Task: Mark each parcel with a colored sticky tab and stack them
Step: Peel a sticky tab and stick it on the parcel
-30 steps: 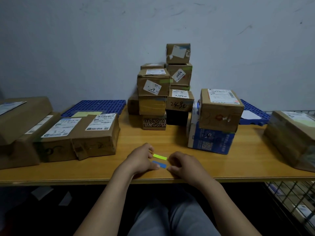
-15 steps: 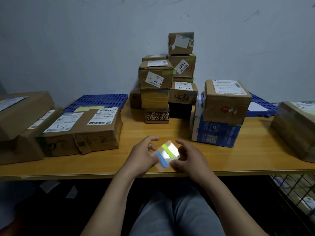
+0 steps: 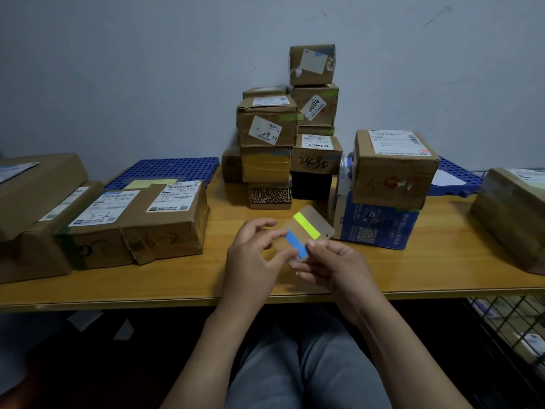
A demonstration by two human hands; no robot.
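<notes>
Blue tab (image 3: 296,244) and yellow-green tab (image 3: 307,225) sit side by side on a clear card (image 3: 320,221), which is held just above the near part of the surface (image 3: 442,261). The right hand (image 3: 336,267) has its grip pinched on the card's lower corner, with the thumb on the end of the blue tab. The left hand (image 3: 253,258) holds the card's left edge with curled fingers. I judge the step is peeling a tab. The next move calls for lifting one tab cleanly, then pressing it on a parcel. The flat parcel (image 3: 132,222) at 10 o'clock is near, and the stack (image 3: 267,128) stands at 12 o'clock.

Clear tab sheet (image 3: 318,221), tilted, pinched between left hand (image 3: 253,256) and right hand (image 3: 337,268). Carries one yellow-green tab (image 3: 306,225) and one blue tab (image 3: 295,242), parallel. Brown parcels (image 3: 267,129) stacked behind it.
</notes>
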